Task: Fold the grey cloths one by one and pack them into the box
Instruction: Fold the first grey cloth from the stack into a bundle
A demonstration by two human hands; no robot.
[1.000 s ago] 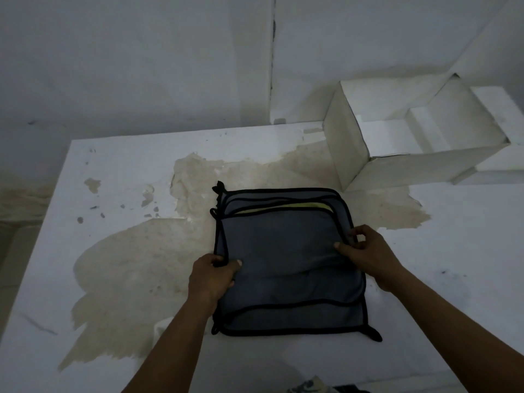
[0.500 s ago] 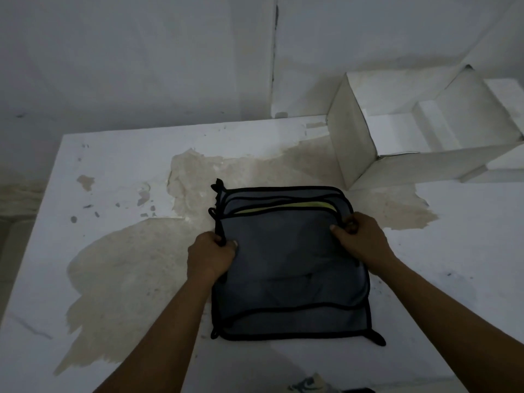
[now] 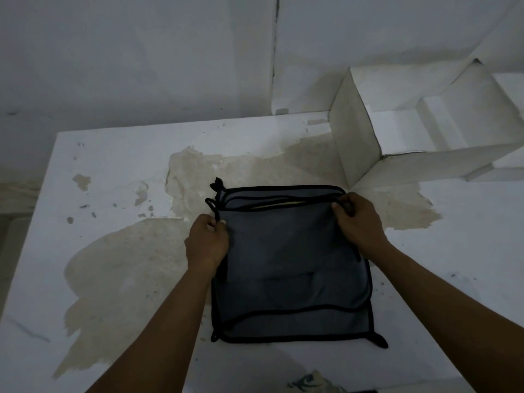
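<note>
A stack of grey cloths (image 3: 289, 268) with black piping lies in the middle of the white table (image 3: 113, 165). A thin yellow strip shows between layers near the stack's far edge. My left hand (image 3: 207, 242) pinches the top cloth's far left corner. My right hand (image 3: 357, 222) pinches its far right corner. The top cloth is still lying flat on the stack, slightly rumpled in its middle. An open white cardboard box (image 3: 360, 148) stands at the table's far right, beyond my right hand, with nothing visible inside.
The table's white coating is peeled away in a large beige patch (image 3: 119, 268) under and left of the stack. A wall rises directly behind the table. A patterned object (image 3: 314, 382) peeks in at the bottom edge.
Both hands slid along the stack's side edges from its middle to the far corners of the top cloth and closed on them.
</note>
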